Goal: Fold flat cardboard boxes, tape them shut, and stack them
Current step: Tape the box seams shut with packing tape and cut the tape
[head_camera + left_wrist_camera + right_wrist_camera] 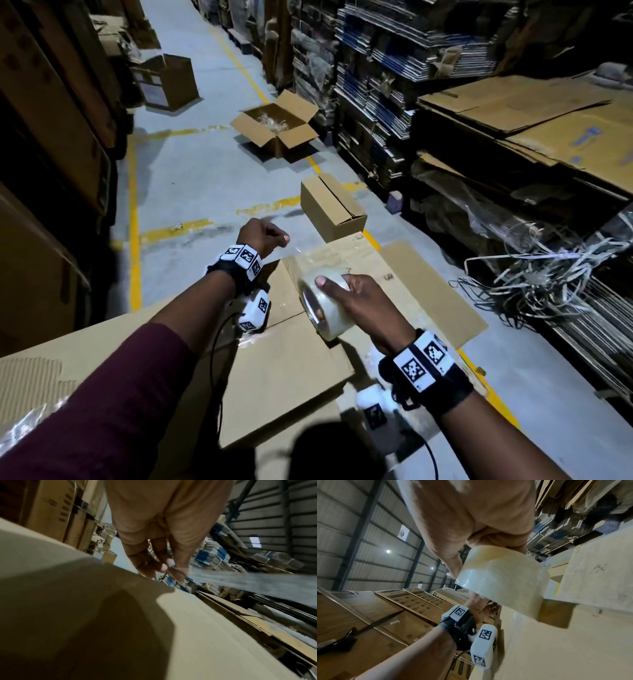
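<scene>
We gripped roll (323,310) in right hand (363,308) over box (274,373); left hand (262,236) pinched tape end (181,570) beyond far edge. Best kept strip taut, centred on seam, then pressed down.

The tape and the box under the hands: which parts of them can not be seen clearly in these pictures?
- Pulled tape strip: nearly invisible in the head view; in the left wrist view the right edge cuts it off.
- Tape roll: the right hand hides its far side, and where the strip leaves it.
- Box: arms cover its seam; the head view's bottom edge cuts its near side.
- Left hand: fingertips hidden in the head view.
</scene>
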